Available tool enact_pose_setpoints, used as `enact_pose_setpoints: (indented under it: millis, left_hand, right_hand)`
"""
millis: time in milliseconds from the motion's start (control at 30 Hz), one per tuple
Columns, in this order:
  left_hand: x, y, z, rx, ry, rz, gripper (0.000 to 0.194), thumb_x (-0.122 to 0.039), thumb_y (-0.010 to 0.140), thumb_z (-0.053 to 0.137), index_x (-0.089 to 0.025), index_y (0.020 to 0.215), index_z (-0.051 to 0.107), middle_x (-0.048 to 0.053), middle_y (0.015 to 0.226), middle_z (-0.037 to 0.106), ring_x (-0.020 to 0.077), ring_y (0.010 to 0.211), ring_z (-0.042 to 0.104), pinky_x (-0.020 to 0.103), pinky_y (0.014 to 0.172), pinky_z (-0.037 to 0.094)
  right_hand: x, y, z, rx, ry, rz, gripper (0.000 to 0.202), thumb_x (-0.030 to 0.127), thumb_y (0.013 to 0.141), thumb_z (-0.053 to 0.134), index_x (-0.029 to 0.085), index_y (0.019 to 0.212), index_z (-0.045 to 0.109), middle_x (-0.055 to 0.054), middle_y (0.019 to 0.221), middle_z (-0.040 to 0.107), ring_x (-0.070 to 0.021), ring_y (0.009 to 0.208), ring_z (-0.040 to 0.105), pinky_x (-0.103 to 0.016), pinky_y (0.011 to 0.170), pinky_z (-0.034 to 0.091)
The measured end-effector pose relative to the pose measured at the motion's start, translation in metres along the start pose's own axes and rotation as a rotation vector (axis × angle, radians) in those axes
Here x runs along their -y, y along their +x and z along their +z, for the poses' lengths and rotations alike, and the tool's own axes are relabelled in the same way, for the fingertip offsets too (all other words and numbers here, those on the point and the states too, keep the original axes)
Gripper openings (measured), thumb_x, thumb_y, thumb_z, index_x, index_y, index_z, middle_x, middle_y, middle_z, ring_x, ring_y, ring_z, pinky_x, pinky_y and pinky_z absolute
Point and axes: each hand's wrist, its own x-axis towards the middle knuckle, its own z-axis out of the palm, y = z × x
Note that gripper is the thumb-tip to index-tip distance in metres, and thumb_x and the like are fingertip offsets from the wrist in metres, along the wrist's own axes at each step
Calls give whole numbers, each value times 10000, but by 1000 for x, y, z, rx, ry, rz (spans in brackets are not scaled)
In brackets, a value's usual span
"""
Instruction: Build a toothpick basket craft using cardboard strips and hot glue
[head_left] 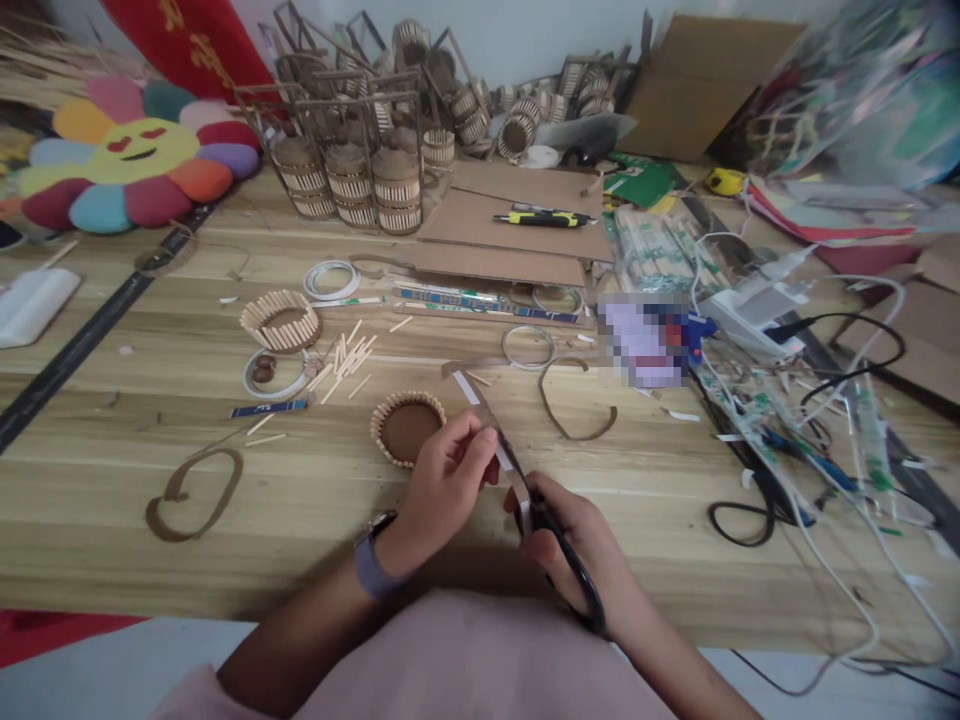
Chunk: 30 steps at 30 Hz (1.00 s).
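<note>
My left hand pinches a thin brown strip with white pieces on it. Black-handled scissors are in my right hand, their blades pointing up and left along the strip. The strip's lower end lies by my right fingers. Just beyond my left hand sits a round brown base ringed with short wooden sticks. Another stick ring stands farther left, near loose sticks. A curled brown strip lies to the right of the strip I hold.
Small stick baskets in a frame stand at the back. Cardboard sheets carry a yellow-black cutter. White cables and a power strip spread over the right side. A flower cushion lies back left.
</note>
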Motion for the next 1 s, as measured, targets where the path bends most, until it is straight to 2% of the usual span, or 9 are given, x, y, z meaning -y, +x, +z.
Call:
enact_pose_setpoints:
  millis: [100,333,567,833,1000]
  left_hand:
    - [0,-1,2,12,7,15,319,-370,924,471,-209,654,419,-59,559,467,93,516,454,210,527,379]
    - [0,-3,2,20,4,29,314,-351,928,470,-208,654,418,-64,559,449,89,512,428,207,515,359]
    - [2,-4,5,81,-52,4,294,-342,935,461,-207,676,423,-67,559,462,87,502,440,202,495,343]
    - [4,-2,5,86,-48,6,311,-370,927,481,-203,668,443,-64,557,464,89,504,437,206,496,342]
    - [5,-1,3,74,-28,21,360,-432,928,476,-198,655,462,-44,580,488,98,535,441,220,520,352]
  right_hand:
    - [0,1,0,12,10,0,761,917,747,246,208,798,517,35,569,468,-123,495,412,-248,469,340]
    - [-2,1,2,9,59,51,719,907,754,288,216,753,488,40,530,463,-120,473,423,-245,451,348]
    - [1,3,-2,3,47,8,757,916,746,255,207,789,517,17,571,507,-131,493,446,-252,461,357]
    - [-3,3,0,-21,47,40,723,914,740,292,216,738,481,33,555,456,-129,509,425,-246,468,354]
    - [-7,1,-5,-27,40,-1,699,895,767,283,218,712,446,33,575,434,-122,506,413,-243,463,338]
